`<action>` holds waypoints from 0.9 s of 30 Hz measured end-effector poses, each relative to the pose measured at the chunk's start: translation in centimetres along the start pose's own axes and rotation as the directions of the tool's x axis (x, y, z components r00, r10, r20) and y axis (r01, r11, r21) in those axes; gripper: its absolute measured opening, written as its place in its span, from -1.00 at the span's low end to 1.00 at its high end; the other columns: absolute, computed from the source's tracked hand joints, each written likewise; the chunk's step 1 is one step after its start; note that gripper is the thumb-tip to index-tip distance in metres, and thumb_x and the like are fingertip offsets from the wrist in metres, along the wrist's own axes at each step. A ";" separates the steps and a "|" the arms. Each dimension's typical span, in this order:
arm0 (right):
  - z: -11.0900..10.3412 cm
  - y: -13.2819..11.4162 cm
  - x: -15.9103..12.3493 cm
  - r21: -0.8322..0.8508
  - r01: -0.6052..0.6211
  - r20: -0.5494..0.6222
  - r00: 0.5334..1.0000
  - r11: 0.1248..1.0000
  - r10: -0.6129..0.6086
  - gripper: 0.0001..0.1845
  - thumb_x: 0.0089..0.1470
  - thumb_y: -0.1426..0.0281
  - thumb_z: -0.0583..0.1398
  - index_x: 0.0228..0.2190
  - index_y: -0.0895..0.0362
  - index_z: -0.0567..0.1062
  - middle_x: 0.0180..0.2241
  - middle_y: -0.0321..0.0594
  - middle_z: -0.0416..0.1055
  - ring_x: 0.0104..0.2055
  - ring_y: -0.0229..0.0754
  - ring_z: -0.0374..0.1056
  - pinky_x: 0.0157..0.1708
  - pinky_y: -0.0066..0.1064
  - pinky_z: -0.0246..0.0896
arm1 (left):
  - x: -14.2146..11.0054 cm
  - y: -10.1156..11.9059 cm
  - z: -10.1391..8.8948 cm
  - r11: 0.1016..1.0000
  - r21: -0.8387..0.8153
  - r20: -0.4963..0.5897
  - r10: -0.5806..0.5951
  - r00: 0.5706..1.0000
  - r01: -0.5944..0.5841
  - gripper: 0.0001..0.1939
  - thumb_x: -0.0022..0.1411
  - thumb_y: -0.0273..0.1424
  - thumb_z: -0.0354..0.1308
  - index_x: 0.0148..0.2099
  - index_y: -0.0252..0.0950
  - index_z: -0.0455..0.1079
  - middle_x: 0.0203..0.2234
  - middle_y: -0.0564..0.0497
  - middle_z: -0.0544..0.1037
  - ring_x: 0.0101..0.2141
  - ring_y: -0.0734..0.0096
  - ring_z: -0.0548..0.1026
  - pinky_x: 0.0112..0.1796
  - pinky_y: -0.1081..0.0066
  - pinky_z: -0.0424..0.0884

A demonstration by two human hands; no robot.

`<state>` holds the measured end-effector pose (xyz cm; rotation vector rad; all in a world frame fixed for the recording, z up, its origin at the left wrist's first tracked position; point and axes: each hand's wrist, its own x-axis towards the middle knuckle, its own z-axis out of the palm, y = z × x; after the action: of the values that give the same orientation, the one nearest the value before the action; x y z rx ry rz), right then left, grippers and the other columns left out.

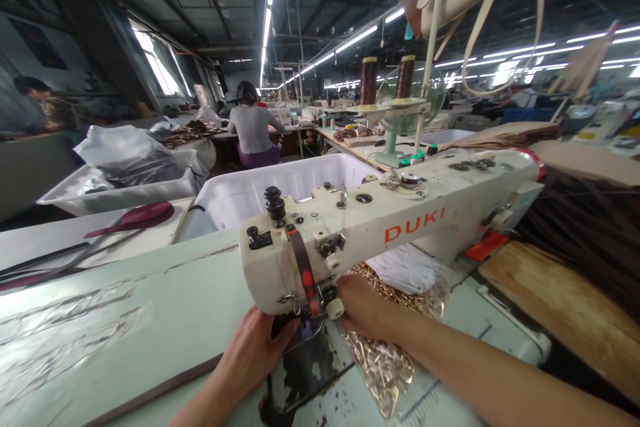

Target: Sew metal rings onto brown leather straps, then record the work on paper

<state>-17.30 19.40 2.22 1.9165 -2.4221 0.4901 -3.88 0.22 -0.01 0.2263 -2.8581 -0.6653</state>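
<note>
A cream sewing machine (320,220) marked DUKI spans the middle of the view. My left hand (255,347) is at the left of its needle area, thumb and fingers closed on a dark strap. The long brown strap (160,387) trails from under that hand to the lower left across the table. My right hand (363,307) reaches in from the right, behind the knobs of the machine head; its fingertips are hidden. Below and behind the right forearm lies a clear bag of gold-coloured metal clasps (383,373). The needle and presser foot are mostly hidden.
A white plastic bin (280,177) stands behind the machine. Dark red pieces (147,215) and straps lie at the left. Thread cones (369,80) and a green fan (413,97) stand beyond. Dark strips (580,227) are heaped at the right. A person (255,123) sits ahead.
</note>
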 end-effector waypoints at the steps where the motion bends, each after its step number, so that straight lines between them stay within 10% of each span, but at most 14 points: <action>1: -0.1 -0.1 0.0 0.003 -0.009 0.003 1.000 1.000 0.009 -0.87 0.09 0.42 0.14 -0.37 0.17 0.50 -0.32 -0.16 0.45 -0.27 -0.16 0.38 -0.28 -0.43 0.19 | 0.0 0.1 0.0 1.000 0.010 -0.008 -0.005 1.000 0.005 -0.72 0.24 -0.25 -0.02 -0.15 -0.29 0.40 -0.26 -0.09 0.54 -0.21 0.16 0.48 -0.16 0.21 0.40; 6: -0.5 -0.6 0.0 0.032 -0.051 0.003 0.999 0.998 0.051 -0.64 0.11 0.11 0.18 -0.26 0.15 0.53 -0.18 -0.09 0.43 -0.16 -0.06 0.36 -0.16 -0.32 0.22 | -0.7 1.3 -0.7 0.997 0.075 0.027 -0.035 0.999 0.033 -0.69 0.25 -0.22 -0.02 -0.18 -0.29 0.44 -0.35 -0.09 0.53 -0.28 0.18 0.48 -0.23 0.25 0.41; 16: 1.0 -2.9 0.6 -0.038 -0.177 -0.025 0.984 0.984 0.176 -0.66 0.22 0.21 0.03 -0.13 0.05 0.51 -0.16 -0.13 0.47 -0.16 -0.01 0.38 -0.24 -0.27 0.25 | -6.6 4.6 -1.5 0.963 -0.269 0.309 0.068 0.949 0.018 -0.71 0.26 -0.30 -0.06 -0.08 -0.08 0.44 -0.13 0.00 0.43 -0.36 0.45 0.51 -0.30 0.48 0.44; 27: -1.9 -5.1 -2.1 -0.146 -0.264 -0.089 0.963 0.953 0.253 -0.51 0.24 0.05 -0.03 -0.11 0.12 0.47 -0.11 -0.03 0.38 -0.07 0.06 0.31 -0.20 -0.18 0.28 | -2.1 2.4 0.3 0.974 -0.137 -0.056 -0.187 0.981 0.178 -0.81 0.12 -0.23 0.12 -0.32 -0.25 0.40 -0.28 -0.01 0.34 -0.31 0.32 0.41 -0.24 0.30 0.36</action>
<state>-12.23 20.79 4.77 1.5060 -2.5927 0.3515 -2.21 2.85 0.43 0.4864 -2.7368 -0.8600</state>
